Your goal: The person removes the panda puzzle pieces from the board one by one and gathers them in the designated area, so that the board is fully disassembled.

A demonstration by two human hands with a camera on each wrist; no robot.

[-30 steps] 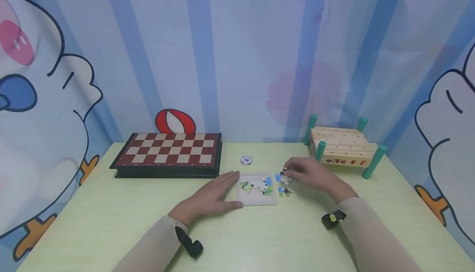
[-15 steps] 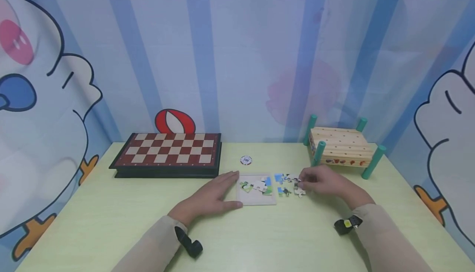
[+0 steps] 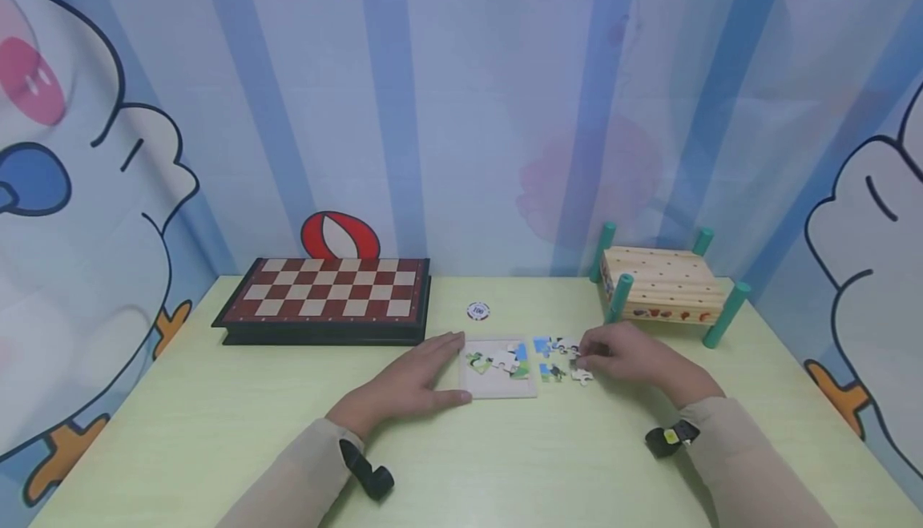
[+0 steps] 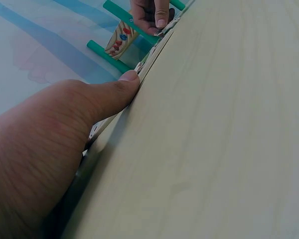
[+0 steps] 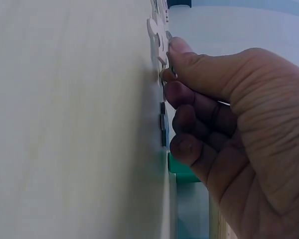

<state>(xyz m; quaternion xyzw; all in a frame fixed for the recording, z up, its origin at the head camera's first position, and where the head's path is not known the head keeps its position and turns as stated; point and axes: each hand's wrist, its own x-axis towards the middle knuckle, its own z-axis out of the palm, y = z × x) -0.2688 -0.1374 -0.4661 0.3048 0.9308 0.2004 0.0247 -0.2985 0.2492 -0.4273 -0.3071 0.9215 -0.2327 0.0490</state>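
Observation:
My left hand (image 3: 404,384) lies with straight fingers along the left side of a shallow puzzle tray (image 3: 497,392); in the left wrist view its thumb (image 4: 112,97) rests on the tray's edge. Several joined or overlapping jigsaw pieces (image 3: 508,361) lie inside the tray. To the tray's right, loose jigsaw pieces (image 3: 553,372) lie on the table. Among them my right hand (image 3: 627,360) pinches a jigsaw piece between thumb and index finger, its other fingers curled. That piece is mostly hidden by the fingertips. A pale piece (image 5: 161,42) lies right beside the thumb in the right wrist view.
A folded chessboard box (image 3: 324,296) stands at the back left. Behind the tray lies a round chip (image 3: 478,311) marked 100. At the back right stands a wooden peg bench (image 3: 663,280) with green legs. A printed curtain (image 3: 476,111) hangs behind the table.
My right hand has moved right and a little nearer, from the loose pieces by the tray to those farther right, then barely shifted. The left hand and tray have stayed put.

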